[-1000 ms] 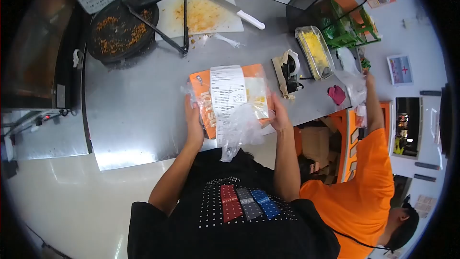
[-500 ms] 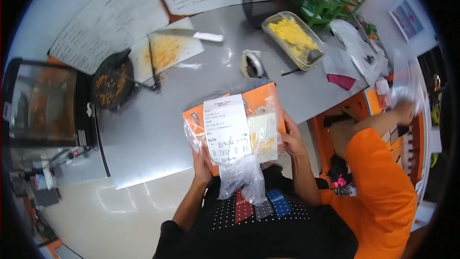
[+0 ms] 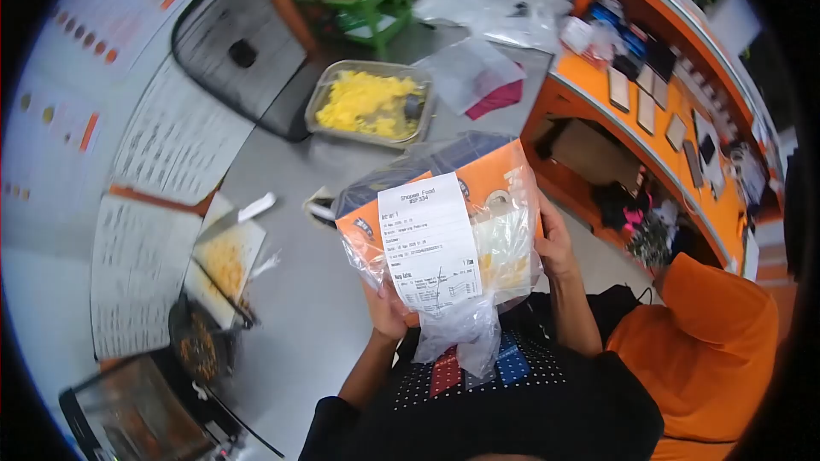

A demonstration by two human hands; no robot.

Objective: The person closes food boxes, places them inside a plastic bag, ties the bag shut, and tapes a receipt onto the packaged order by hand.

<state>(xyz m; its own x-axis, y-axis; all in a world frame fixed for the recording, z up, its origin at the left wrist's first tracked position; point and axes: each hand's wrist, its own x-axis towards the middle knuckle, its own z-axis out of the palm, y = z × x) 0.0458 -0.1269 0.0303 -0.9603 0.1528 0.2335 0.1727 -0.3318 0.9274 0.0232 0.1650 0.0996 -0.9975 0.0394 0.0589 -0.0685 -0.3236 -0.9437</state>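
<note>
Both hands hold an orange food box wrapped in a clear plastic bag (image 3: pixel 504 192), in front of the chest. My left hand (image 3: pixel 386 312) grips its lower left side, partly hidden behind the bag. My right hand (image 3: pixel 555 239) is closed on the right edge, thumb at the front. A printed white receipt (image 3: pixel 430 243) lies on the face of the bag, and the bunched plastic knot (image 3: pixel 461 333) hangs below it. Beyond the bag stands a clear tub of yellow shredded food (image 3: pixel 367 102).
A co-worker in an orange shirt (image 3: pixel 709 341) is at the right. On the steel table are a knife (image 3: pixel 243 215) on a white board (image 3: pixel 248 248), a black stone mortar (image 3: pixel 201 341) and a maroon cloth (image 3: pixel 495 98). Orange shelving (image 3: pixel 589 85) holds phones.
The view has swung to the right, bringing the orange shelving into sight. The bagged box is raised closer to the camera, its receipt facing up. Both hands still hold it.
</note>
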